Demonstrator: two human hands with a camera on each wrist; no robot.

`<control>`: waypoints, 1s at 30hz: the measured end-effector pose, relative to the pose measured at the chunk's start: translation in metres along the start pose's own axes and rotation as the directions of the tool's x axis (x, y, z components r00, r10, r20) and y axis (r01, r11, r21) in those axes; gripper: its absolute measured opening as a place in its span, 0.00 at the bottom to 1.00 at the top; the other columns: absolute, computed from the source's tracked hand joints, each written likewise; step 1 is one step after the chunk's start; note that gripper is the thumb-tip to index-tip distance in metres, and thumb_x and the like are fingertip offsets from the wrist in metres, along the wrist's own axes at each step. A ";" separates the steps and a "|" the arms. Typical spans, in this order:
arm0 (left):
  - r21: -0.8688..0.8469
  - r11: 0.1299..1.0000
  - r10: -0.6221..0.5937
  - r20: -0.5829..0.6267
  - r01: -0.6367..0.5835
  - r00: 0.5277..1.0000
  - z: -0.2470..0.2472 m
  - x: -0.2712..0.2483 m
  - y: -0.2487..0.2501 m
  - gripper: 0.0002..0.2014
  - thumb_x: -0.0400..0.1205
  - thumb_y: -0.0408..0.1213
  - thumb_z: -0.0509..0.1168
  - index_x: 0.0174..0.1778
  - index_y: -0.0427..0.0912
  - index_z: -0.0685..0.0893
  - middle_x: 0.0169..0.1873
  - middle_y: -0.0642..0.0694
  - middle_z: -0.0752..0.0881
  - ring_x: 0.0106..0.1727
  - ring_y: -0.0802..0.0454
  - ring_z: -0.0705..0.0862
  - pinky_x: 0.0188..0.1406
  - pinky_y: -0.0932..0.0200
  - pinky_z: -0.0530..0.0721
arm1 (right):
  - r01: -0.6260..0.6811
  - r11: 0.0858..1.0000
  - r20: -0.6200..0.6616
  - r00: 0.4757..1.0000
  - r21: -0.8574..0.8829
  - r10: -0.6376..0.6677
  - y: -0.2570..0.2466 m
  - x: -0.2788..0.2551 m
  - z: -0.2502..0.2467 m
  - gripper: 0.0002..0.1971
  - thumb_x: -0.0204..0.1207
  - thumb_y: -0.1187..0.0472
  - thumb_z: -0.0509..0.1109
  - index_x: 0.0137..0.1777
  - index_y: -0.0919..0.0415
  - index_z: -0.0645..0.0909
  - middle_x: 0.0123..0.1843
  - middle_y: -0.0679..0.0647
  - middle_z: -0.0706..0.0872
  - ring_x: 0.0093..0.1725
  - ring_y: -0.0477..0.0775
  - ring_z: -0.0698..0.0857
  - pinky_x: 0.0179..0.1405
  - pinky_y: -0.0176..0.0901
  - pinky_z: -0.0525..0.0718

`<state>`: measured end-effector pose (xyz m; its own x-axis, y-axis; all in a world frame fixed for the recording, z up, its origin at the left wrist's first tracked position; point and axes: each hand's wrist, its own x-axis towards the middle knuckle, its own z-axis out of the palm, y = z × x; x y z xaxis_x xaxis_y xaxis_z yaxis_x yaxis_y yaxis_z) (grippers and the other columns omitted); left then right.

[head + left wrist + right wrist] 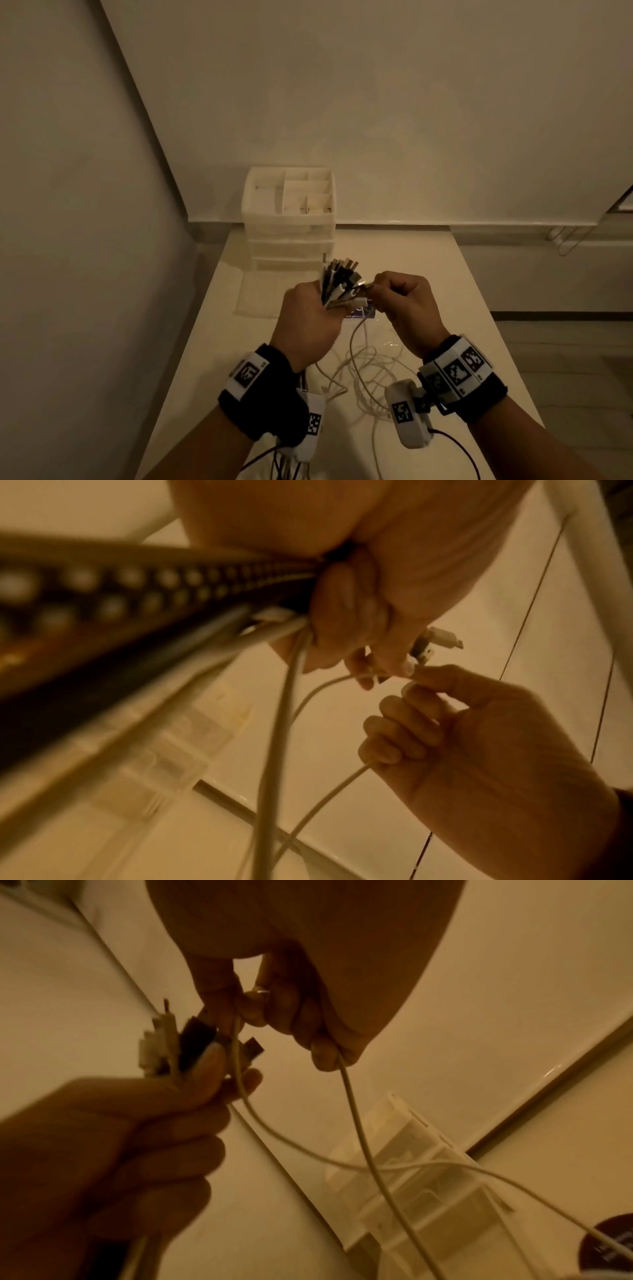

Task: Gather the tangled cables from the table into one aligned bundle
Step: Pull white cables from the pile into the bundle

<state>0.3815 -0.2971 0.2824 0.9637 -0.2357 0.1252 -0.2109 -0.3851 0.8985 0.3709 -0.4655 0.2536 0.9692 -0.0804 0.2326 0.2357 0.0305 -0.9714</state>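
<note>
Cables (342,284) stand fisted in the left hand (310,318) above the table (479,308), plugs up, while the right hand (407,308) pinches one white cable (356,1110) alongside; next, probably, tuck its plug level with the rest.

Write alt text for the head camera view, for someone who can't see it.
The left hand grips a bundle of cable ends while the right hand pinches one more plug against it. Loose cables trail onto the table.

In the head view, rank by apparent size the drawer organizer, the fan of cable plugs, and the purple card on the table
1. drawer organizer, clearly largest.
2. fan of cable plugs in the left hand.
3. purple card, smallest, though partly hidden behind the hands.
</note>
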 end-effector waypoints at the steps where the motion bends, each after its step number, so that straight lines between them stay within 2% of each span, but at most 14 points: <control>1: -0.006 1.000 0.002 -0.009 -0.002 1.000 0.001 0.001 0.000 0.05 0.74 0.39 0.76 0.44 0.52 0.91 0.37 0.56 0.91 0.40 0.65 0.88 0.41 0.63 0.85 | 0.000 1.000 0.020 1.000 0.020 0.000 -0.002 0.000 -0.001 0.22 0.66 0.56 0.73 0.25 0.74 0.70 0.25 0.70 0.69 0.28 0.60 0.67 0.33 0.49 0.68; 5: -0.041 0.998 0.052 -0.085 -0.056 0.995 -0.010 0.004 0.006 0.13 0.74 0.38 0.76 0.36 0.65 0.85 0.34 0.67 0.86 0.39 0.76 0.84 0.39 0.76 0.79 | -0.066 0.997 0.130 0.989 -0.027 0.069 -0.002 -0.008 -0.009 0.21 0.69 0.47 0.74 0.32 0.69 0.80 0.30 0.62 0.78 0.30 0.55 0.73 0.30 0.39 0.72; 8: -0.012 0.995 0.099 -0.147 -0.102 0.984 -0.017 0.007 0.007 0.10 0.74 0.38 0.76 0.41 0.61 0.87 0.37 0.68 0.85 0.37 0.82 0.81 0.38 0.82 0.75 | -0.102 0.992 0.163 0.980 -0.070 0.112 0.004 -0.015 -0.008 0.18 0.70 0.48 0.71 0.42 0.66 0.87 0.34 0.56 0.84 0.31 0.53 0.75 0.31 0.40 0.73; 10: -0.013 0.994 0.108 -0.184 -0.113 0.977 -0.021 0.007 0.002 0.08 0.75 0.39 0.76 0.45 0.57 0.87 0.38 0.67 0.85 0.38 0.83 0.80 0.39 0.82 0.76 | -0.117 0.991 0.148 0.981 -0.070 0.126 0.010 -0.016 -0.006 0.17 0.71 0.48 0.71 0.41 0.65 0.86 0.34 0.58 0.82 0.31 0.54 0.72 0.31 0.41 0.72; 12: -0.050 0.994 0.084 -0.252 -0.099 0.964 -0.027 0.007 -0.002 0.05 0.75 0.39 0.75 0.45 0.53 0.88 0.38 0.63 0.87 0.38 0.80 0.82 0.41 0.76 0.80 | -0.135 0.985 0.140 0.979 -0.104 0.149 0.019 -0.017 -0.008 0.18 0.71 0.47 0.71 0.37 0.65 0.85 0.30 0.61 0.76 0.30 0.55 0.70 0.30 0.43 0.70; 14: -0.099 0.993 0.024 -0.371 -0.066 0.928 -0.044 0.010 -0.004 0.03 0.76 0.38 0.74 0.39 0.51 0.87 0.34 0.60 0.87 0.33 0.75 0.83 0.36 0.68 0.81 | -0.178 0.971 0.122 0.973 -0.159 0.198 0.032 -0.022 -0.014 0.20 0.73 0.46 0.70 0.33 0.65 0.83 0.28 0.62 0.71 0.29 0.53 0.68 0.30 0.44 0.68; 16: -0.124 0.991 -0.013 -0.477 -0.053 0.879 -0.065 0.014 -0.006 0.05 0.77 0.39 0.73 0.37 0.51 0.85 0.31 0.58 0.85 0.31 0.66 0.83 0.35 0.63 0.77 | -0.255 0.952 0.058 0.962 -0.169 0.268 0.048 -0.032 -0.023 0.21 0.74 0.46 0.72 0.29 0.62 0.81 0.26 0.58 0.69 0.27 0.52 0.67 0.29 0.44 0.67; 18: -0.091 0.994 0.002 -0.507 -0.056 0.862 -0.081 0.014 -0.007 0.04 0.78 0.40 0.72 0.38 0.48 0.86 0.30 0.56 0.84 0.32 0.57 0.82 0.39 0.60 0.76 | -0.317 0.936 -0.004 0.947 -0.152 0.321 0.064 -0.043 -0.031 0.22 0.75 0.46 0.72 0.26 0.59 0.78 0.26 0.54 0.68 0.26 0.49 0.65 0.29 0.43 0.66; 21: -0.124 0.992 -0.038 -0.490 -0.026 0.871 -0.085 0.010 -0.012 0.05 0.77 0.39 0.74 0.36 0.51 0.85 0.30 0.59 0.84 0.31 0.61 0.82 0.35 0.64 0.76 | -0.314 0.937 -0.068 0.949 -0.156 0.307 0.073 -0.051 -0.030 0.21 0.76 0.48 0.71 0.26 0.59 0.76 0.26 0.52 0.67 0.27 0.49 0.64 0.31 0.45 0.65; 23: -0.193 0.980 -0.058 -0.473 -0.039 0.879 -0.079 0.006 -0.012 0.07 0.76 0.37 0.74 0.36 0.53 0.86 0.27 0.63 0.86 0.29 0.66 0.83 0.32 0.66 0.78 | -0.273 0.947 -0.096 0.961 -0.171 0.260 0.069 -0.051 -0.024 0.20 0.79 0.54 0.69 0.27 0.62 0.76 0.26 0.51 0.68 0.28 0.49 0.65 0.34 0.46 0.66; 25: -0.240 0.968 -0.037 -0.411 -0.069 0.911 -0.069 0.001 -0.007 0.08 0.75 0.34 0.75 0.39 0.54 0.86 0.26 0.67 0.87 0.29 0.71 0.83 0.32 0.71 0.79 | -0.243 0.957 -0.087 0.969 -0.156 0.232 0.059 -0.047 -0.018 0.19 0.81 0.63 0.69 0.27 0.65 0.76 0.25 0.47 0.70 0.28 0.46 0.67 0.35 0.42 0.67; 26: -0.253 0.965 -0.021 -0.354 -0.074 0.935 -0.061 -0.002 -0.004 0.10 0.74 0.32 0.75 0.40 0.54 0.86 0.27 0.70 0.86 0.31 0.73 0.84 0.34 0.75 0.79 | -0.229 0.964 -0.072 0.973 -0.135 0.221 0.054 -0.044 -0.016 0.19 0.80 0.64 0.70 0.26 0.65 0.76 0.24 0.46 0.70 0.28 0.45 0.68 0.36 0.41 0.67; 28: -0.230 0.972 0.009 -0.198 -0.056 0.980 -0.044 -0.008 0.002 0.11 0.73 0.31 0.76 0.41 0.54 0.88 0.31 0.70 0.88 0.38 0.75 0.86 0.39 0.78 0.78 | -0.207 0.975 -0.037 0.978 -0.077 0.205 0.042 -0.037 -0.010 0.18 0.73 0.58 0.73 0.24 0.63 0.77 0.25 0.51 0.71 0.30 0.48 0.68 0.36 0.44 0.66; 30: -0.119 0.993 0.019 -0.062 -0.026 0.998 -0.027 -0.010 0.000 0.07 0.73 0.36 0.77 0.42 0.53 0.90 0.36 0.63 0.91 0.42 0.70 0.88 0.44 0.71 0.82 | -0.175 0.984 -0.001 0.985 -0.010 0.175 0.030 -0.031 -0.004 0.18 0.67 0.52 0.74 0.23 0.63 0.78 0.26 0.58 0.71 0.32 0.53 0.67 0.38 0.49 0.65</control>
<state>0.3762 -0.2705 0.2926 0.9680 -0.1867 0.1679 -0.2149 -0.2700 0.9386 0.3478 -0.4662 0.2172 0.9955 -0.0747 0.0588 0.0615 0.0342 -0.9975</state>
